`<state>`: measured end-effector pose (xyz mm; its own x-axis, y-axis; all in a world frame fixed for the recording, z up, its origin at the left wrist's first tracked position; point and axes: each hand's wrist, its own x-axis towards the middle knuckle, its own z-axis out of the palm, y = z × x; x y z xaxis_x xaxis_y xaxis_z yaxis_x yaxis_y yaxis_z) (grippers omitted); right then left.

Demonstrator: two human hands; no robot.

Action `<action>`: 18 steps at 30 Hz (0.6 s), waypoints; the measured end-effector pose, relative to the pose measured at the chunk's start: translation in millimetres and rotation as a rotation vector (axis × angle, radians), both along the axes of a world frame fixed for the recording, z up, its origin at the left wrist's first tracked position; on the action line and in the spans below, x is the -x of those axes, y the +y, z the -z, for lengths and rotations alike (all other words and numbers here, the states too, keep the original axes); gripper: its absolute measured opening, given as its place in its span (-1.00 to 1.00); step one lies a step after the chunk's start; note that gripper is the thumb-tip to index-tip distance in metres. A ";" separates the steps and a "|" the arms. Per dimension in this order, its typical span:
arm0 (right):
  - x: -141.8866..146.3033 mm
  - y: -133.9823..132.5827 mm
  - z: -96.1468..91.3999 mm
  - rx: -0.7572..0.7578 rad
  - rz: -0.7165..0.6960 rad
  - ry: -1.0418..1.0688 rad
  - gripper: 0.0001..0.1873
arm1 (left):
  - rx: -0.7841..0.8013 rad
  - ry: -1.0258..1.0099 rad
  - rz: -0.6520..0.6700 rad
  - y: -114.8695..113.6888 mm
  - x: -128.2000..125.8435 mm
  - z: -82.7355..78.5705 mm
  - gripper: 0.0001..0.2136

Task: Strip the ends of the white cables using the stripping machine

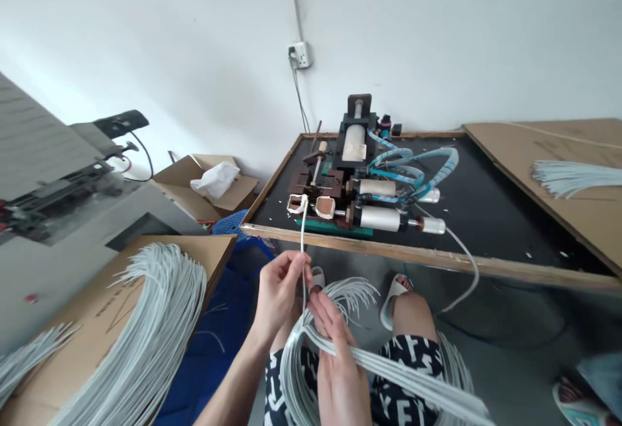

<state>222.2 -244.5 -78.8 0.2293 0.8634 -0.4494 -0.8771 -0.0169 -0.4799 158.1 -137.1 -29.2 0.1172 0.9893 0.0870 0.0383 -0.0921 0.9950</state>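
Left hand (278,291) with fingers closed in a firm pinch on a white cable (303,245), held taut straight up to the machine (354,144) on the worktop (437,254); right hand (339,374) with fingers pressed closed over the cable bundle (398,377) across the lap.

The left hand (278,291) pinches a white cable (302,245) rising to a pneumatic machine (354,180) on the bench (437,254). The right hand (340,374) grasps a looped cable bundle (413,379).
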 end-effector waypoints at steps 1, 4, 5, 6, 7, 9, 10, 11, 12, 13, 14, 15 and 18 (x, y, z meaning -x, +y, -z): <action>-3.0 -2.6 -0.4 0.002 -0.007 0.001 -0.34 | -0.042 -0.011 -0.049 8.2 -2.1 -0.3 -0.72; -4.7 -8.8 -2.0 0.008 0.028 -0.039 -0.43 | -0.063 0.007 -0.059 29.4 -7.7 0.6 -0.73; -2.8 -9.8 -2.2 0.000 0.049 -0.057 -0.48 | -0.068 0.031 -0.056 34.2 -9.6 2.0 -0.74; -0.2 -10.2 -2.1 -0.009 0.071 -0.069 -0.52 | -0.082 0.059 -0.064 37.6 -11.4 4.0 -0.75; 2.9 -10.2 -1.7 -0.020 0.098 -0.076 -0.53 | -0.105 0.088 -0.085 39.8 -13.0 6.5 -0.76; 8.5 -9.1 -0.2 -0.028 0.138 -0.076 -0.52 | -0.150 0.144 -0.137 41.5 -15.2 11.8 -0.77; 10.5 -8.5 0.7 -0.021 0.147 -0.074 -0.50 | -0.165 0.166 -0.161 41.7 -15.7 14.3 -0.77; 11.6 -8.0 1.6 -0.015 0.150 -0.074 -0.49 | -0.175 0.183 -0.182 41.7 -15.9 16.4 -0.76; 12.0 -7.7 2.4 -0.009 0.149 -0.075 -0.49 | -0.181 0.194 -0.196 41.9 -15.9 18.1 -0.75; 11.7 -7.7 2.9 -0.007 0.145 -0.079 -0.48 | -0.184 0.200 -0.205 42.4 -15.9 19.4 -0.74; 11.0 -7.9 3.2 -0.006 0.139 -0.083 -0.48 | -0.183 0.201 -0.207 43.2 -16.1 20.2 -0.74; 10.0 -8.3 3.3 -0.009 0.132 -0.087 -0.49 | -0.182 0.200 -0.205 44.2 -16.5 20.8 -0.74; 7.9 -9.6 3.4 -0.026 0.119 -0.095 -0.51 | -0.173 0.194 -0.191 48.1 -18.7 21.2 -0.75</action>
